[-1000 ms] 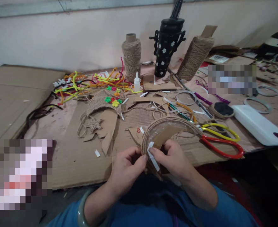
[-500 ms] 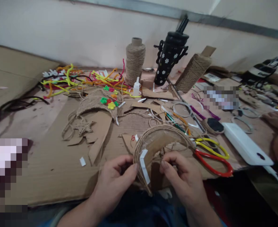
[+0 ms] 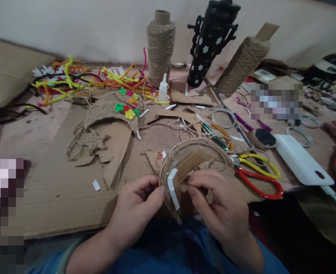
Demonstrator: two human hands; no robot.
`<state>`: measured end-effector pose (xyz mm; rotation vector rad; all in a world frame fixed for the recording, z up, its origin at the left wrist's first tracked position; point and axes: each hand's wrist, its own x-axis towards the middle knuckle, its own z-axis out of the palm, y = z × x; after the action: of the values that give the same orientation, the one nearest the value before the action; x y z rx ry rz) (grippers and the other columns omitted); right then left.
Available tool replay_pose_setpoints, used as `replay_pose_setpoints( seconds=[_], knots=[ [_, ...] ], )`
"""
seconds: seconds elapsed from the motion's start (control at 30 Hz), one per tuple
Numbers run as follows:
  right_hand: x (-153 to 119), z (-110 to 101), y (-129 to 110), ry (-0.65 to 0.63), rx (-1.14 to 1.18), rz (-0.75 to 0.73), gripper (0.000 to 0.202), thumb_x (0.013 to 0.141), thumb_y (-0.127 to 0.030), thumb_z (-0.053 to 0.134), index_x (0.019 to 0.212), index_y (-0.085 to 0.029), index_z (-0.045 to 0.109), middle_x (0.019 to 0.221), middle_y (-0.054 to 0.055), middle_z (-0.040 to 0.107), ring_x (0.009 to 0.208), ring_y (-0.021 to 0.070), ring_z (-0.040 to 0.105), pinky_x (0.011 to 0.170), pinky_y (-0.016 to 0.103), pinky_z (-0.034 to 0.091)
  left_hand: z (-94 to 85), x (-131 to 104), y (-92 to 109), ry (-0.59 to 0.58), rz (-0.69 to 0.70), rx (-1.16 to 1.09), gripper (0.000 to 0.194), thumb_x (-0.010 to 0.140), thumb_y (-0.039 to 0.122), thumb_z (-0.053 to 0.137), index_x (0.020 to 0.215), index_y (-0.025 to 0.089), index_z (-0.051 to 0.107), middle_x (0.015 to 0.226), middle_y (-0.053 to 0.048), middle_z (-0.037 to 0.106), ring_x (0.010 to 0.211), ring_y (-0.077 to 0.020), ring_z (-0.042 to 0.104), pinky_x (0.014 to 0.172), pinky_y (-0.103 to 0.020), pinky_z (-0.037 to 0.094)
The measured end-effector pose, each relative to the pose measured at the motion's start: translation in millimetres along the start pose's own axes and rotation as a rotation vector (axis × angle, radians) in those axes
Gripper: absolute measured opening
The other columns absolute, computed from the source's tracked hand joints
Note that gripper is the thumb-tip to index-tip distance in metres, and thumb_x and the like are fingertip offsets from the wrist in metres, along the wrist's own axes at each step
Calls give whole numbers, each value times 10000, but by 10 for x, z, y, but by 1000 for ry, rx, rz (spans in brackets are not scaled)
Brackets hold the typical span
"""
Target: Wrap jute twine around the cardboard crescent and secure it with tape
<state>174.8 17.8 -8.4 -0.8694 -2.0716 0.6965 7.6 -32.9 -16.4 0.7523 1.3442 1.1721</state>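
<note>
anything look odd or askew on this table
Yes: the right twine spool leans while the left spool looks upright, though the lens may exaggerate this. The white strip on the twine-edged crescent in the left hand is bent. I see no spill.

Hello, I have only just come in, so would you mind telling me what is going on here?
A person's left hand pinches the outer edge of a twine-edged crescent, with a white paper strip lying on it. The right hand is at the inner side, fingertips close together; whether they hold anything is hard to see. Scissors lie to the right, and a crescent with bright flowers and a twine star rest farther left.
</note>
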Motion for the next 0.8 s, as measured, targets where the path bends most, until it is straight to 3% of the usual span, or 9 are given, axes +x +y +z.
replay_pose_setpoints(
  seconds=[0.43, 0.63, 0.8],
  knots=[
    [-44, 116, -76, 25, -150, -18, 128, 825, -113, 554, 820, -222, 487, 715, -10, 574, 641, 122, 542, 574, 255, 435, -6, -4, -47, 63, 15, -141, 128, 740, 244, 675, 649, 160, 641, 550, 29, 608, 528, -88, 537, 528, -180, 453],
    [9, 189, -111, 18, -266, -73, 105, 835, -138, 555, 763, -210, 528, 668, -2, 603, 630, 129, 569, 559, 248, 439, 7, -8, -37, 66, -48, -205, 151, 717, 260, 694, 627, 160, 626, 551, 19, 631, 528, -102, 568, 533, -196, 488],
    [56, 221, -89, 21, -284, -64, 91, 837, -164, 564, 757, -203, 545, 669, 3, 613, 615, 127, 570, 550, 243, 436, 5, -5, -43, 70, -17, -185, 141, 725, 255, 690, 646, 156, 628, 560, 20, 637, 525, -86, 555, 514, -168, 466]
  ],
)
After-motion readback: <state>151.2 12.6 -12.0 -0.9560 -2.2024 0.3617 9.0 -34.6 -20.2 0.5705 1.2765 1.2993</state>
